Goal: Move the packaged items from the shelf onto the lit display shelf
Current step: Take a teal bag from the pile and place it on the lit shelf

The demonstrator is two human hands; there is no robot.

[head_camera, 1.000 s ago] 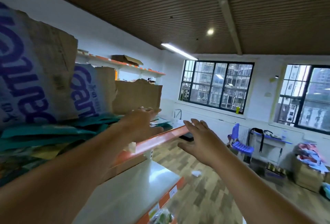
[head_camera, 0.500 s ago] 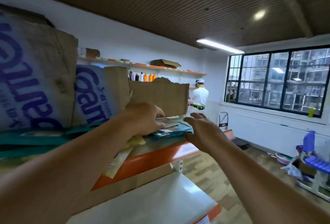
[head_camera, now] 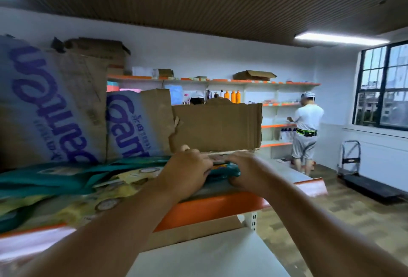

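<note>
A heap of teal and yellow plastic packets point(head_camera: 77, 186) is lying on the near orange-edged metal shelf point(head_camera: 220, 206), in front of two brown cardboard boxes with blue lettering point(head_camera: 44, 104) standing at the left. A torn brown cardboard sheet point(head_camera: 216, 126) is standing just right of them. At the heap's right end the left hand point(head_camera: 187, 173) and right hand point(head_camera: 247, 173) are gripping a flat teal packet point(head_camera: 223, 169) between them. Far right, a person in a white shirt point(head_camera: 308, 126) is standing at the white wall shelves point(head_camera: 220, 81).

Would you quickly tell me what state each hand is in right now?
The left hand grips the teal package.
The right hand grips the other end of the same teal package.
</note>
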